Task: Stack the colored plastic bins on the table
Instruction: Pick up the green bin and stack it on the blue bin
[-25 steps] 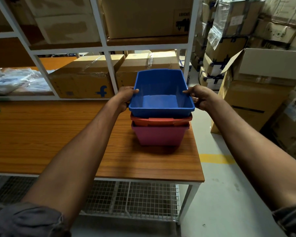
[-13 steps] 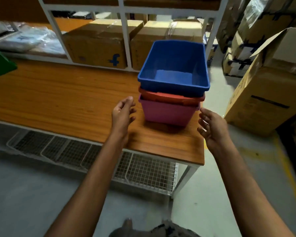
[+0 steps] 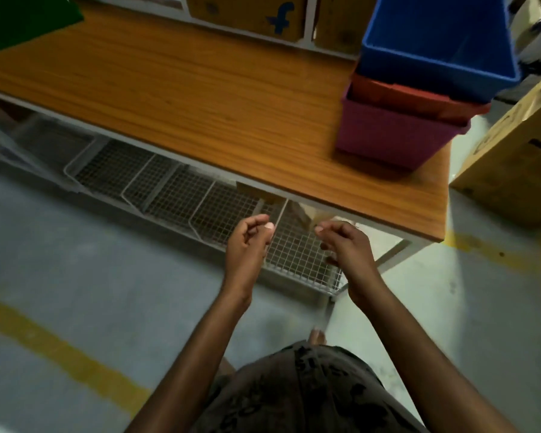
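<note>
Below table edge, empty hands

Both forearms reach forward and converge. The left hand and the right hand hang near each other, apart, palms facing inward. Their fingers curl loosely, thumbs near fingertips, and neither hand holds anything. Both arms are bare.

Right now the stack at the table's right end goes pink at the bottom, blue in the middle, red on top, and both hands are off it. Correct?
Not quite. The head view shows the blue bin on top and the red bin in the middle, over the pink bin. The left hand and right hand are indeed off it.
</note>
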{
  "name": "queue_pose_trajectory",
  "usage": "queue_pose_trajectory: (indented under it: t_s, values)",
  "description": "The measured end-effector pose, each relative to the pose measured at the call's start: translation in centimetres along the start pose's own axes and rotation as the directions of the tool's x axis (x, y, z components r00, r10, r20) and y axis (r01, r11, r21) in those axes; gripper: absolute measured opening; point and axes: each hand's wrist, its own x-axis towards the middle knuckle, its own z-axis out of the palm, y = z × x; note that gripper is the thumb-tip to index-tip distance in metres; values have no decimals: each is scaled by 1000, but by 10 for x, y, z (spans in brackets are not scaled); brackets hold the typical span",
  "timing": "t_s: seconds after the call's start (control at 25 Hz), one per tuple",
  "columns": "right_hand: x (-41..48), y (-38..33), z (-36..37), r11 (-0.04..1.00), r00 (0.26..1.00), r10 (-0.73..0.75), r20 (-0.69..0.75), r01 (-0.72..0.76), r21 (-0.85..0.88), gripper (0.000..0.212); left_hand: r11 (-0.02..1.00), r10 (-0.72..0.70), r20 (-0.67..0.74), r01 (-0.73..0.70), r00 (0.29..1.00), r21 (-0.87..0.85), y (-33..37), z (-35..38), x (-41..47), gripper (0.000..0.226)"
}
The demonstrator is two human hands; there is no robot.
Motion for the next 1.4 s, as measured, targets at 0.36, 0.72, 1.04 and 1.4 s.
queue_pose_trajectory:
  t_s: [0.36,0.72,1.04,1.4]
  values:
    - [-56,87,171,965,898,261,355,-249,-80,27,967,-251,-167,239,953,-87,-79,-189,-53,20]
    - [-49,97,304,841,781,-102,616,399,-366,15,985,-148,-326,168,934,36,-101,-308,-46,24]
    - [38,54,498,933,623,4,783,279,-227,26,963,-268,-452,227,850,-145,-69,-438,58,17]
    - [108,-34,713,968,473,232,850,-23,-251,34,873,-424,-536,174,730,-455,22,-582,203,22]
